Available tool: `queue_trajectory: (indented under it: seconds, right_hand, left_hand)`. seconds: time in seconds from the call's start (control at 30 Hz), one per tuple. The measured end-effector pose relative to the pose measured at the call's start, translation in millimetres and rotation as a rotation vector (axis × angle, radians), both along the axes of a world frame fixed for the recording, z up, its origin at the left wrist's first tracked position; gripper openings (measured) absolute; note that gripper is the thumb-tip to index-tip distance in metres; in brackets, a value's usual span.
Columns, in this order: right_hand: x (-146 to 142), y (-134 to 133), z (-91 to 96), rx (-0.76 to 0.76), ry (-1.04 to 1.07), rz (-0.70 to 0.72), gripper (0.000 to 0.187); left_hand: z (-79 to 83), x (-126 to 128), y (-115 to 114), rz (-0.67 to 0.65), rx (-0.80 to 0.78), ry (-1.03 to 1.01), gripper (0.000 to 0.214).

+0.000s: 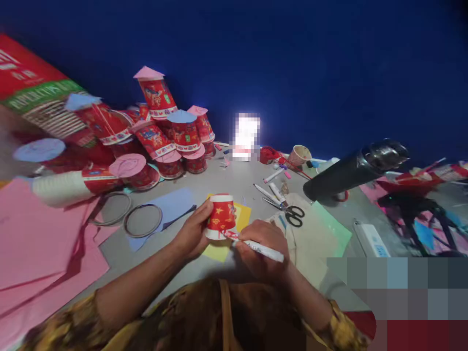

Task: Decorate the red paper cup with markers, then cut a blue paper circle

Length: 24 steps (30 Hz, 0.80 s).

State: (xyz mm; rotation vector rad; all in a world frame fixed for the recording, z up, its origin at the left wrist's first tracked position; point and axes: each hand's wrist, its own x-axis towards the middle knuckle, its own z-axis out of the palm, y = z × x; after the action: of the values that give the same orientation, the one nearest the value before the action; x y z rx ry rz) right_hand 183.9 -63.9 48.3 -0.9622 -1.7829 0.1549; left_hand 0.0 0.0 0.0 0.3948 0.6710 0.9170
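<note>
My left hand (192, 232) is wrapped round an upside-down red paper cup (220, 215) with a white base, standing on a yellow paper sheet (224, 246). My right hand (262, 247) pinches a white marker (260, 249), its tip at the cup's rim on the yellow sheet. Both hands meet at the table's near middle.
A heap of red cups capped with pink and blue paper discs (157, 136) lies at the back left. Pink paper (40, 243), two metal rings (142, 220) and a blue sheet (171, 204) sit left. Scissors (292, 213), markers (268, 192), a black cylinder (351, 170) lie right.
</note>
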Motion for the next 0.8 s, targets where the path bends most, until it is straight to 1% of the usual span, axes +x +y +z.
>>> queue_trajectory:
  seconds: [0.2, 0.3, 0.4, 0.5, 0.63, 0.8]
  right_hand:
    - [-1.9, -0.3, -0.8, 0.011, -0.018, -0.018, 0.016]
    - [-0.4, -0.2, -0.5, 0.022, -0.009, -0.056, 0.012]
    - [1.2, -0.1, 0.1, 0.014, -0.016, -0.084, 0.011]
    - [1.5, -0.3, 1.1, 0.027, 0.001, -0.121, 0.010]
    - [0.5, -0.9, 3.0, 0.030, 0.020, -0.143, 0.010]
    - [-0.5, -1.5, 4.8, 0.003, 0.061, -0.140, 0.013]
  left_hand:
    - [-0.8, -1.2, -1.5, -0.023, 0.048, -0.017, 0.050]
    - [0.8, -0.5, -1.6, -0.034, 0.056, -0.029, 0.048]
    - [3.2, -0.1, -1.3, -0.029, 0.023, -0.034, 0.046]
    - [4.6, -0.7, -0.8, -0.028, -0.043, -0.037, 0.043]
    - [3.1, -2.4, -0.2, -0.035, -0.108, -0.059, 0.046]
    - [3.4, -3.7, 0.3, -0.074, -0.126, -0.082, 0.052]
